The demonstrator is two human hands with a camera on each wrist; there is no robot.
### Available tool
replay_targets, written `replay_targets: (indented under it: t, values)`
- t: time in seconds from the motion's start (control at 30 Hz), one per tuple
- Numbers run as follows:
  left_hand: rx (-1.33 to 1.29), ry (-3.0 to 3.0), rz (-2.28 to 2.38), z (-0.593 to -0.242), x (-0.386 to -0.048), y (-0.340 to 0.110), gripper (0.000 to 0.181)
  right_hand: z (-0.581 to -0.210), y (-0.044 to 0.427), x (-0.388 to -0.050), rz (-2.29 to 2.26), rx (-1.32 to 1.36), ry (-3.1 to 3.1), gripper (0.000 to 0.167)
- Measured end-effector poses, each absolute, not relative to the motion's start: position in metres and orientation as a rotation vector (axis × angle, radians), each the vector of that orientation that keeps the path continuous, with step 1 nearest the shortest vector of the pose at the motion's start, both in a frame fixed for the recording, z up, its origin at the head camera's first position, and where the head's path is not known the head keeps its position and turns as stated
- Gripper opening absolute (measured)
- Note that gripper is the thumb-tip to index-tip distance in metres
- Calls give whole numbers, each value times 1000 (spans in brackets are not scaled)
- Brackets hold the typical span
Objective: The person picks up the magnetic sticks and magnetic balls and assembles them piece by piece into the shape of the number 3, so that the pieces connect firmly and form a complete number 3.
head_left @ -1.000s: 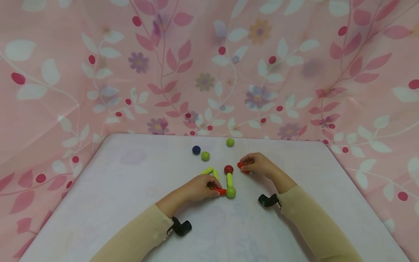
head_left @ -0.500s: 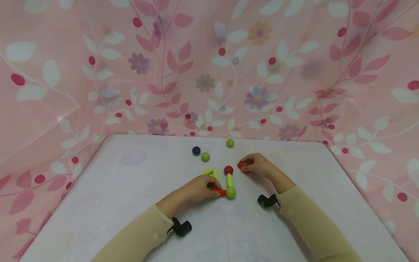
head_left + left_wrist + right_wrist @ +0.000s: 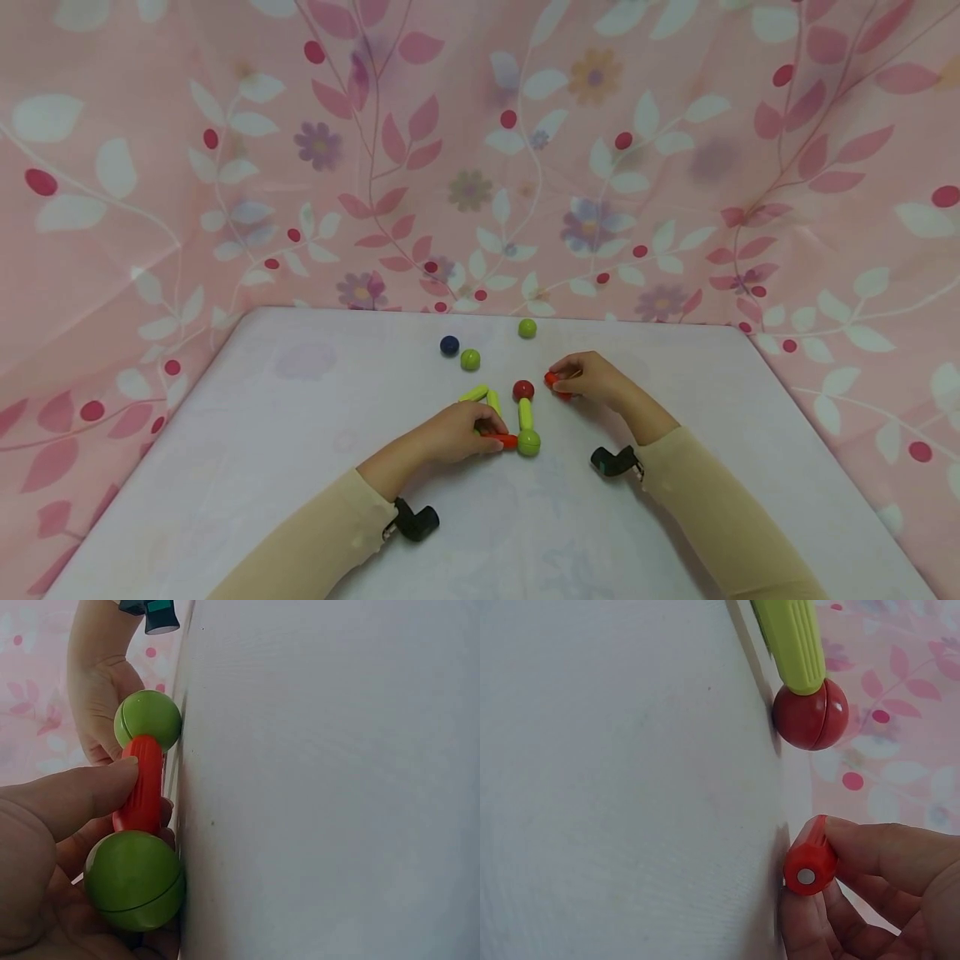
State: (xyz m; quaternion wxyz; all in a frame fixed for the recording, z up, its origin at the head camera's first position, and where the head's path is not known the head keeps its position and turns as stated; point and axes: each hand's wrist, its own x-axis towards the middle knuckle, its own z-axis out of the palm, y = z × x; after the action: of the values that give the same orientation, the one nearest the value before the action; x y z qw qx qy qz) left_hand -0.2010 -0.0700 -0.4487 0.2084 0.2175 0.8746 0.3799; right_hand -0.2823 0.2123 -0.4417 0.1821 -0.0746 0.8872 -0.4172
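My left hand (image 3: 457,432) pinches a red rod (image 3: 142,784) between thumb and fingers. A green ball (image 3: 150,720) joins its far end, and a second green ball (image 3: 135,881) sits at its near end by the palm. From the far ball (image 3: 528,442) a yellow-green rod (image 3: 525,414) runs back to a red ball (image 3: 523,390). Two more yellow-green rods (image 3: 474,392) (image 3: 494,402) show beyond my left hand, partly hidden. My right hand (image 3: 592,377) pinches another red rod (image 3: 811,859) right of the red ball (image 3: 811,714), apart from it; a silver disc shows on its end.
A dark blue ball (image 3: 449,346) and a green ball (image 3: 470,359) lie near each other farther back on the white table (image 3: 315,392). Another green ball (image 3: 527,328) lies near the back edge. Pink patterned cloth (image 3: 465,192) hangs behind the table.
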Motion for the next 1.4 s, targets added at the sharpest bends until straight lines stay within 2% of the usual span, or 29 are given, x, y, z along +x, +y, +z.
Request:
replay_targets:
  t: [0.63,1.4]
  values:
    - [588,2437,1055,-447,-199,-69,11,-421,203,-278,-1191,-245,2534,31]
    - [604,2427,1071,-447,-200,-70,11,-432,183,-292,-1375,-157,2446,33]
